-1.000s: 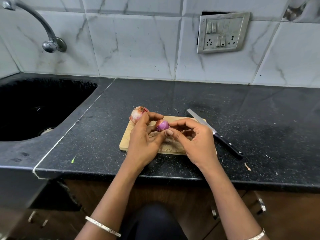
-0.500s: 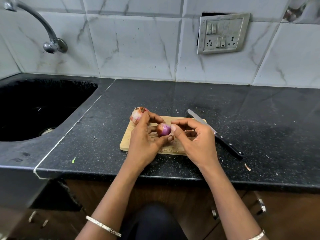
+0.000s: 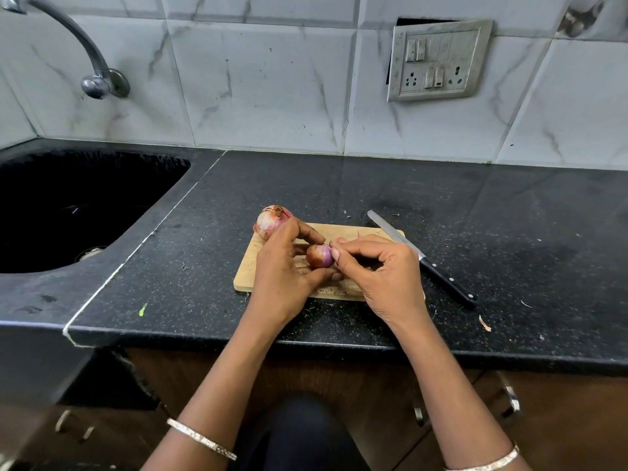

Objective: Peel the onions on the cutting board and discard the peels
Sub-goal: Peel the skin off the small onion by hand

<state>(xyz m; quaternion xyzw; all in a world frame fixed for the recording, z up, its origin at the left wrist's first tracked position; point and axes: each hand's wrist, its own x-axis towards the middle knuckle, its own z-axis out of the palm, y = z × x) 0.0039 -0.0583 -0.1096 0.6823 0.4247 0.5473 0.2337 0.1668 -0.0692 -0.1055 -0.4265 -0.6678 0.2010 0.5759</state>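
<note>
The small onion (image 3: 319, 255) is held just above the middle of the cutting board (image 3: 247, 270), with brown skin on its left side and bare purple flesh on its right side. The left hand (image 3: 282, 266) grips it from the left, the thumb under it and the fingers curled over it. The right hand (image 3: 382, 271) meets it from the right, and its thumb and forefinger pinch at the onion's upper right edge, where skin and purple flesh join. A second onion (image 3: 271, 222), with its dry skin on, sits at the far left corner of the board, partly over the board's edge and just behind the left hand's knuckles. The left strip of the board is uncovered, while the hands hide its right half. The board lies near the front edge of the counter (image 3: 339, 188), with only a narrow band of counter between them. A knife (image 3: 423, 257) lies slanted just beside the board on the right, its blade passing the far right corner and its black handle pointing to the front right; I cannot tell if the blade touches the board. A small scrap of peel (image 3: 484, 323) lies near the front edge, to the right of the handle. Behind the board the dark counter runs wide up to the tiled wall, and it continues far to the right of the knife. On the left, well apart from the board, the sink (image 3: 68, 205) opens beyond a white seam, with the tap (image 3: 98, 79) above it.
</note>
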